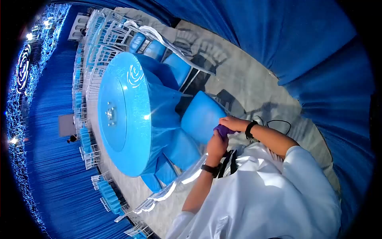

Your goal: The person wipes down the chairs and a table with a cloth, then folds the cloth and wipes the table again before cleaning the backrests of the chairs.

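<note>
The left hand [217, 145] is closed around a purple cloth [223, 130], fingers wrapped over its lower part. The right hand [234, 123] meets it from the other side, fingers curled down and pinching the same cloth at its upper end. The cloth is bunched into a small lump between the two hands. The part that shows is a short band whose long axis runs from one hand to the other; which way its ends point is hidden by the fingers. It hangs free, just off the near edge of a blue chair seat [200, 115], close to the person's white shirt [274, 191]. A dark watch [210, 169] sits on the left wrist and a black band [250, 129] on the right. Beyond the seat stands a round table [159, 115] draped in blue, with a turntable disc [113, 113] at its middle.
</note>
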A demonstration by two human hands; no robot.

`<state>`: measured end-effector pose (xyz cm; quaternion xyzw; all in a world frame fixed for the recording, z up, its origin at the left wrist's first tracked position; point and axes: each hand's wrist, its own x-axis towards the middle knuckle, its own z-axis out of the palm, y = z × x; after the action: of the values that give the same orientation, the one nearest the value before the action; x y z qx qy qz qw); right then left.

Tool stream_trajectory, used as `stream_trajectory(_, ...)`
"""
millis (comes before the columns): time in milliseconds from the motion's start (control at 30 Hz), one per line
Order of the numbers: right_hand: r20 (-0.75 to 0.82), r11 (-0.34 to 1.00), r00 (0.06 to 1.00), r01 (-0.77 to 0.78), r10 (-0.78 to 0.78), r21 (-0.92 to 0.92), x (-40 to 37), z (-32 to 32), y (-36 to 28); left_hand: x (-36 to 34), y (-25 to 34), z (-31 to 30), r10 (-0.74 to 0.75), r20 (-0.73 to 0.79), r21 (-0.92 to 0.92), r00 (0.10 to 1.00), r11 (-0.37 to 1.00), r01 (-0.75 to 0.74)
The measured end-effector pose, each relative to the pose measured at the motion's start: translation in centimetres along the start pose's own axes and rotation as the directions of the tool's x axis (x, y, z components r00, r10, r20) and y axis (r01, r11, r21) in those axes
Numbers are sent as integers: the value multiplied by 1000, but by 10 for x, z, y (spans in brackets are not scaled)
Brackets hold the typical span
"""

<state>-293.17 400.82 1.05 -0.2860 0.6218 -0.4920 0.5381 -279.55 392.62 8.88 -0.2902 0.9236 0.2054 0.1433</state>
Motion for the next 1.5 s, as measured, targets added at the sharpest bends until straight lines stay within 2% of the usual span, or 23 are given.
stream_trajectory(100,-14,836,904,389,-427,-387,23,8,58,4,-6,2,86,-16,-10,996,996,-86)
stream_trajectory(167,3,817,918,355,-397,-454,20,14,59,5,0,-3,59,9,2,998,998,-59)
stream_trajectory(233,-153,851,854,448,-498,-274,19,24,69,10,3,-4,7,53,-54,999,999,-4)
stream_trajectory(267,70,953,997,-9,-13,302,17,20,47,16,3,-2,-12,82,-124,997,992,22)
stream_trajectory(300,-52,893,996,87,-71,442,19,31,48,22,1,0,-11,80,-135,997,991,22)
stream_trajectory(367,5,799,1000,10,-16,602,10,31,32,31,-7,5,66,121,-248,990,968,-34)
stream_trajectory(700,185,798,981,-153,53,583,-23,8,22,26,13,0,62,12,-172,998,983,-59)
stream_trajectory(767,122,818,983,-184,140,545,-14,12,26,29,14,-3,69,30,-152,997,986,-64)
stream_trajectory(900,222,585,972,-223,74,780,21,28,80,48,-7,18,122,69,-228,990,968,-103)
stream_trajectory(967,400,455,917,-348,-18,820,49,32,116,74,-35,44,33,289,-463,957,879,110)
stream_trajectory(1033,152,524,981,-69,-119,849,18,27,78,84,-26,32,66,383,-517,921,842,155)
stream_trajectory(1067,177,544,981,-191,79,817,2,17,45,84,-12,15,83,401,-468,912,875,125)
stream_trajectory(1100,105,524,994,-82,-14,848,22,32,89,86,-3,3,103,420,-419,901,903,92)
stream_trajectory(1133,84,452,993,-114,86,885,13,32,72,101,-27,20,188,487,-325,853,945,-23)
stream_trajectory(1167,66,378,979,-136,192,916,0,27,45,112,-45,16,610,404,-198,681,786,-586)
stream_trajectory(1200,-44,400,989,-18,144,916,-7,31,37,107,-40,3,347,510,-318,787,926,-202)
stream_trajectory(1233,-359,811,888,425,-287,403,12,39,70,98,-30,-15,73,642,-365,763,905,220)
stream_trajectory(1267,-182,638,983,124,26,760,11,41,62,91,-33,-28,19,680,-333,733,899,285)
stream_trajectory(1300,105,290,963,-178,250,940,11,39,43,90,-37,-37,-34,711,-295,702,892,342)
stream_trajectory(1333,241,108,930,-280,278,954,7,38,24,95,-49,-39,120,760,-251,639,961,118)
stream_trajectory(1367,190,105,908,-244,374,964,1,39,10,86,-42,-48,-15,811,-163,585,954,250)
stream_trajectory(1467,204,84,933,-238,297,968,0,43,29,66,-38,-66,-7,813,-214,582,926,311)
stream_trajectory(1500,136,262,969,-188,204,947,7,45,41,69,-53,-57,120,812,-332,571,900,284)
